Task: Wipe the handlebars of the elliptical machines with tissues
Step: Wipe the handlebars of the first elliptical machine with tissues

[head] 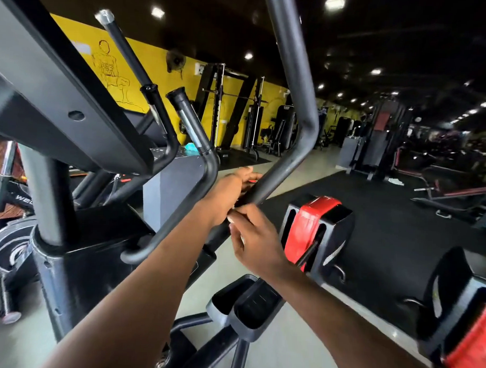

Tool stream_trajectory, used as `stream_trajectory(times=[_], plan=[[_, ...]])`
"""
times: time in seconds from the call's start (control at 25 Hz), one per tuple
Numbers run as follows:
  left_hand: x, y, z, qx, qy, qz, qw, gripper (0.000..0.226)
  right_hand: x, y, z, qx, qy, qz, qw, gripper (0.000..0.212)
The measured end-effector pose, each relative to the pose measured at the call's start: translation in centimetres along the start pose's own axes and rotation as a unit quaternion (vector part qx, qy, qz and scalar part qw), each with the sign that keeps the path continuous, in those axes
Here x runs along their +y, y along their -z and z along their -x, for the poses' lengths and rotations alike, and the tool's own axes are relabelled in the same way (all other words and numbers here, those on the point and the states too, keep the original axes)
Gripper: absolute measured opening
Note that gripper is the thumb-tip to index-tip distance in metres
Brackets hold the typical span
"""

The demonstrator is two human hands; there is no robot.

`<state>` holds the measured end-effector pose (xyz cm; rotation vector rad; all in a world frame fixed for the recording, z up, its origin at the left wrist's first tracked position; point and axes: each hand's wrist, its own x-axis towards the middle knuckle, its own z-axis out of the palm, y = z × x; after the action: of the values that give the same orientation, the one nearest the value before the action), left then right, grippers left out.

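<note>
Honestly the main risk: the swing bar is a pivoting handlebar, so it could be pushed away mid-wipe if too much weight is leaned on it, and patches would get missed. No tissue can clearly be seen, so bare skin may be all that gets dragged over it. The left hand is curled round the bar low on its slanted stretch. Just beside it, the right hand is held loosely curled against the bar; whether anything is pinched can't be told.

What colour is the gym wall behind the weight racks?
Yellow wall with dark line drawings, seen in the head view.
</note>
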<state>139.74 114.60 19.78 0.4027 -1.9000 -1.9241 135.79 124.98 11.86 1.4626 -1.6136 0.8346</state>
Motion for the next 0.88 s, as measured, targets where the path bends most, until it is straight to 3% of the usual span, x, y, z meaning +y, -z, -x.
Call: stream_trajectory(times=[0.08, 0.2, 0.28, 0.44, 0.6, 0.64, 0.76, 0.88], plan=[[0.0, 0.0, -0.1, -0.013, -0.005, 0.001, 1.000, 0.046, 2.5, 1.7, -1.0, -0.032, 0.046, 0.010, 0.998, 0.026], [0.5, -0.2, 0.5, -0.006, 0.000, -0.010, 1.000, 0.047, 7.6, 5.7, -6.6, 0.106, -0.120, 0.025, 0.987, 0.031], [0.9, -0.7, 0.4, -0.002, -0.013, -0.023, 1.000, 0.048, 7.4, 5.2, -7.0, 0.128, -0.177, 0.030, 0.975, 0.033], [2.1, -2.0, 0.0, 0.001, -0.065, -0.040, 0.997, 0.053, 6.2, 4.2, -3.7, 0.007, 0.021, 0.060, 0.998, 0.033], [3.6, -3.8, -0.3, 0.023, -0.087, -0.050, 0.995, 0.061, 8.7, 6.7, -8.2, 0.104, -0.127, 0.062, 0.984, 0.032], [3.8, -4.1, -0.6, 0.023, -0.097, -0.049, 0.994, 0.063, 7.9, 6.0, -7.8, 0.095, -0.122, 0.074, 0.985, 0.034], [4.8, -4.6, -1.4, 0.007, -0.125, -0.017, 0.992, 0.062, 7.2, 5.6, -6.1, 0.018, -0.001, 0.084, 0.996, 0.033], [5.4, -5.5, -2.4, -0.001, -0.145, 0.015, 0.989, 0.065, 10.3, 8.0, -10.0, 0.066, -0.011, 0.137, 0.988, 0.028]])
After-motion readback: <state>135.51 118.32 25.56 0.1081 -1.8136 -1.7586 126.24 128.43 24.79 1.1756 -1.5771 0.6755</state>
